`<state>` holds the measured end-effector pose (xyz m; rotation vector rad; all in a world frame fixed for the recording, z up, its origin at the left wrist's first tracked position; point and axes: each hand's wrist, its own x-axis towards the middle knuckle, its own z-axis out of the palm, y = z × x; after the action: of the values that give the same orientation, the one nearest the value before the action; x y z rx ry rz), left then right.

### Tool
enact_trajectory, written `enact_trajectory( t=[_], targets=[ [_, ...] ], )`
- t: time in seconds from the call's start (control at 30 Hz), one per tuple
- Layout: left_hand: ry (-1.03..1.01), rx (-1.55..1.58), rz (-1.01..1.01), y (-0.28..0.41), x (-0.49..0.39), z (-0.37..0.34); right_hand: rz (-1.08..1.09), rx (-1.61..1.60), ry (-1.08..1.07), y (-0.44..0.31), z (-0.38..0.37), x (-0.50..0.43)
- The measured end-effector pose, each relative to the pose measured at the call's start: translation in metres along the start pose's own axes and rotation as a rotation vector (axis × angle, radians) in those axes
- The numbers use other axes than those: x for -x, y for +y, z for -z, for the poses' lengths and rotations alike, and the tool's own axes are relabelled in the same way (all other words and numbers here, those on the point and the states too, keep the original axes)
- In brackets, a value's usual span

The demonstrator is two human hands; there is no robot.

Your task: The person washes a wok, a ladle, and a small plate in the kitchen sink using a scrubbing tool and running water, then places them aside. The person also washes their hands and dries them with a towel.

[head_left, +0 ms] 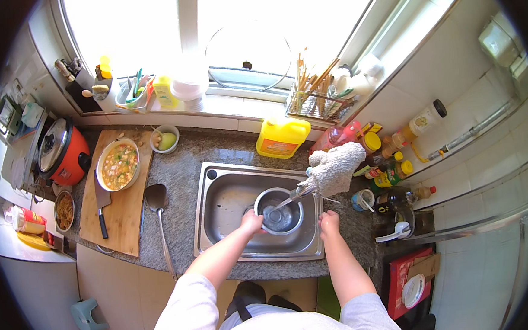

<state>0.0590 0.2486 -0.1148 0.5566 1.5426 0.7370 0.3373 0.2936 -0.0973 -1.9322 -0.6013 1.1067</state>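
Note:
My left hand (252, 222) grips the left rim of a round stainless steel bowl (280, 226), which is in the right part of the metal sink (214, 173). Water runs from the faucet spout (300, 192) into the bowl and has gathered at its bottom. A grey-white terry cloth (339, 167) covers the faucet's upper part. My right hand (329, 223) is at the sink's right rim, below the cloth, its fingers curled. Whether anything small is inside them is hidden.
Left of the sink lie a metal turner (157, 199) and a wooden cutting board (124, 219) bearing a cleaver (102, 200) and a bowl of soup (118, 166). Behind the sink stands a yellow jug (282, 136). Several bottles, including a dark one (389, 201), line the right wall.

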Motion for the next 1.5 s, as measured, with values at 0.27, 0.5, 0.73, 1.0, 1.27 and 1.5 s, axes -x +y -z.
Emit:
enact_trajectory(
  t=[0.27, 0.5, 0.73, 1.0, 1.27, 1.5],
  targets=[
    [-0.060, -0.135, -0.156, 0.049, 0.014, -0.061, -0.051, -0.350, -0.259, -0.056, 0.021, -0.007],
    [0.083, -0.772, -0.788, 0.051, 0.028, -0.022, 0.768, 0.732, -0.302, -0.044, 0.008, 0.035],
    [0.022, -0.935, -1.219, 0.060, 0.067, 0.030, 0.906, 1.096, -0.381, -0.071, -0.009, 0.094],
    [0.015, -0.737, -0.895, 0.073, 0.095, 0.057, 0.912, 0.968, -0.426, -0.073, 0.000, 0.120],
    [0.019, -0.856, -0.094, 0.079, 0.143, 0.044, 0.229, 0.088, -0.586, -0.023, 0.029, 0.089],
    [0.403, -0.694, -0.520, -0.017, 0.115, 0.048, 0.751, 0.301, -0.294, 0.039, 0.046, 0.095]
  ],
)
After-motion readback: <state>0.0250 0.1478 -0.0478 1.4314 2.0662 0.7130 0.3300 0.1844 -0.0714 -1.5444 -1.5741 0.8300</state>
